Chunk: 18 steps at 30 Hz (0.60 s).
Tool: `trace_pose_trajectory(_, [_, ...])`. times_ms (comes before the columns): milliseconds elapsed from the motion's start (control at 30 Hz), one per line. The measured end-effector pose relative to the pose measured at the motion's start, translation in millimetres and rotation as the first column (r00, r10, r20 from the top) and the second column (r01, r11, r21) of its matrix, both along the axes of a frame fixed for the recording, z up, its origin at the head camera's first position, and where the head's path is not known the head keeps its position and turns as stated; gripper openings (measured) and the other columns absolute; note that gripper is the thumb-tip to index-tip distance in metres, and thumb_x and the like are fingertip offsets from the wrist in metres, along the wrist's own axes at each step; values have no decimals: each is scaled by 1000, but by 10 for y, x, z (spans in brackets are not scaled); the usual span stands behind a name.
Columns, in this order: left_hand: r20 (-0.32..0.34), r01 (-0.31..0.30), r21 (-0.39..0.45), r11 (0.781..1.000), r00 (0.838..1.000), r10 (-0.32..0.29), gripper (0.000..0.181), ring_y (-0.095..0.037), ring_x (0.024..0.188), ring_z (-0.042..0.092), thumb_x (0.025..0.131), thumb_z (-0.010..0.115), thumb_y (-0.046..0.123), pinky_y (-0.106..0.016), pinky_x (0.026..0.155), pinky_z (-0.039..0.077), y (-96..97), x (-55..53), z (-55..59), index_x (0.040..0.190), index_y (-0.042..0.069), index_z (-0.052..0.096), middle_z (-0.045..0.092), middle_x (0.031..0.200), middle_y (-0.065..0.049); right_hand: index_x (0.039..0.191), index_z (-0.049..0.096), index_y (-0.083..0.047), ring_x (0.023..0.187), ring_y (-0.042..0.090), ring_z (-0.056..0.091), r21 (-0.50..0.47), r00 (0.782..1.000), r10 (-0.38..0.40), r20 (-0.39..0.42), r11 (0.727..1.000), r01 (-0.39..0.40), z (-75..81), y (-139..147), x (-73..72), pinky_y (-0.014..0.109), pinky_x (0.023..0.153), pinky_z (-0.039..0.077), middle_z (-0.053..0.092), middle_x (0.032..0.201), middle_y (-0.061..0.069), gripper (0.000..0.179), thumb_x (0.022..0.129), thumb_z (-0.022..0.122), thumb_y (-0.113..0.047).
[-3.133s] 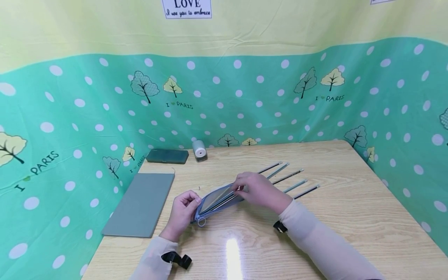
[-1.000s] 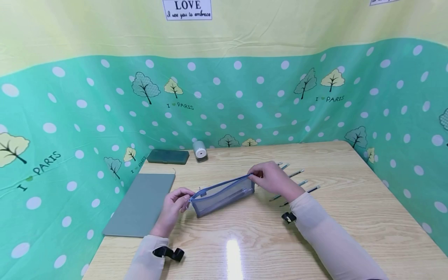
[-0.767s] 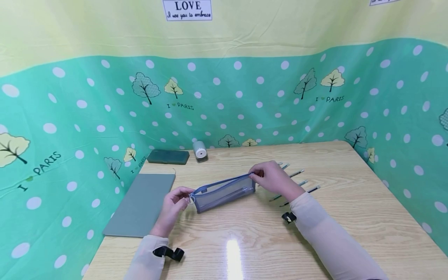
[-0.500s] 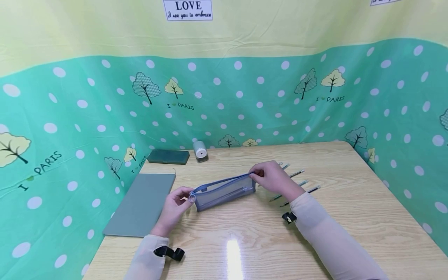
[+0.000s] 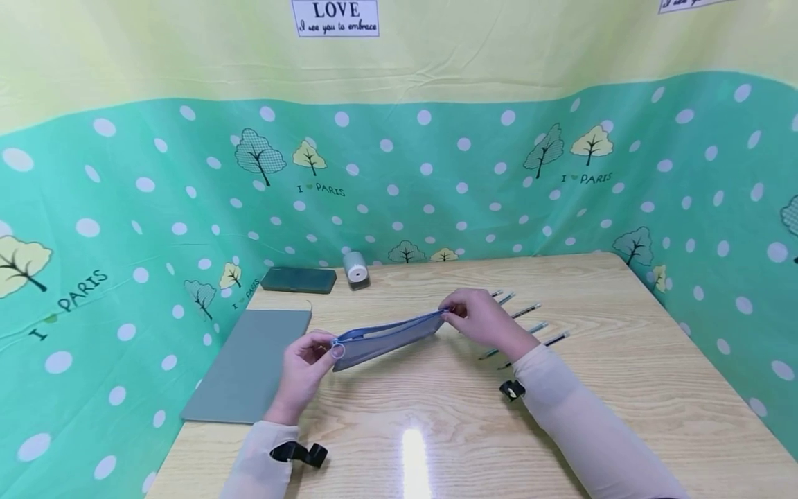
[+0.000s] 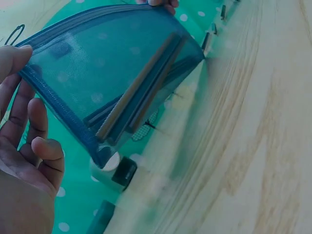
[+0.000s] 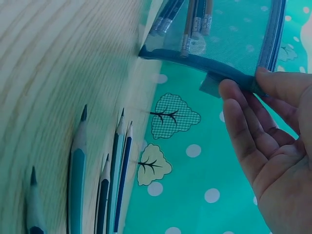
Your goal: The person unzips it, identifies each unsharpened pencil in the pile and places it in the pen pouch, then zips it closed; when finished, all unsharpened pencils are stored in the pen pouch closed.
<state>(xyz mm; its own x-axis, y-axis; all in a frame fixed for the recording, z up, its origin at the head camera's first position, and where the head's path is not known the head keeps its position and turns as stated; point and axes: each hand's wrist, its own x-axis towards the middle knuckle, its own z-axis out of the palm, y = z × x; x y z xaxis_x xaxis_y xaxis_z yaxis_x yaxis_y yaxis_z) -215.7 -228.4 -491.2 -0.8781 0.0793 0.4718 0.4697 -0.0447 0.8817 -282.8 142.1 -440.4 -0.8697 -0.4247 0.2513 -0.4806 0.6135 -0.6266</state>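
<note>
A blue mesh pencil case (image 5: 386, 341) with a zip along its top edge hangs between the two hands, its mouth partly open. The left hand (image 5: 300, 374) pinches the left end by the zip, where a ring pull (image 5: 338, 351) dangles. At the opposite end, the right hand (image 5: 483, 320) grips the top corner between thumb and fingers. Through the mesh, several pencils (image 6: 135, 87) show in the left wrist view, and their metal eraser ends (image 7: 197, 24) in the right wrist view. Loose pencils (image 5: 537, 327) lie on the table beyond and beneath the right hand, partly hidden by it.
A grey flat board or folder (image 5: 249, 364) lies at the table's left. Behind it are a dark green case (image 5: 299, 280) and a small pencil sharpener (image 5: 356, 268). Polka-dot cloth (image 5: 424, 180) closes in the wooden table (image 5: 623, 388) at the back and sides.
The right hand was over the case's middle among pencils; it now holds the right end. Over the last half second the case has tilted and shifted slightly left, both hands still holding it.
</note>
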Motion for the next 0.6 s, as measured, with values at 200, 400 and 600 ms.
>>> trace_pose_trajectory(200, [-124,-19,-57,998,992,12,19,-14,78,57,87,75,-16,-22,65,45,-3,22,51,103,-5,74,69,94,-8,110,80,-14,81,9,64,11,999,35,29,999,-35,-41,0,-1,30,70,56,68,96,-8,15,96,77,-10])
trace_pose_trajectory(400, [-220,-45,-131,990,975,15,29,-16,73,50,82,77,-20,-26,60,39,26,44,89,101,2,79,70,92,-9,111,81,-16,79,11,61,55,996,35,85,998,-40,-120,-16,-31,31,68,55,62,94,-8,18,96,77,-8])
trace_pose_trajectory(600, [-283,-93,-160,983,958,45,32,-19,71,51,78,80,-20,-31,56,37,94,59,112,99,4,80,70,91,-10,119,77,-15,92,11,64,126,998,31,46,991,-37,-99,-27,-13,31,76,56,67,104,-5,25,97,71,-4])
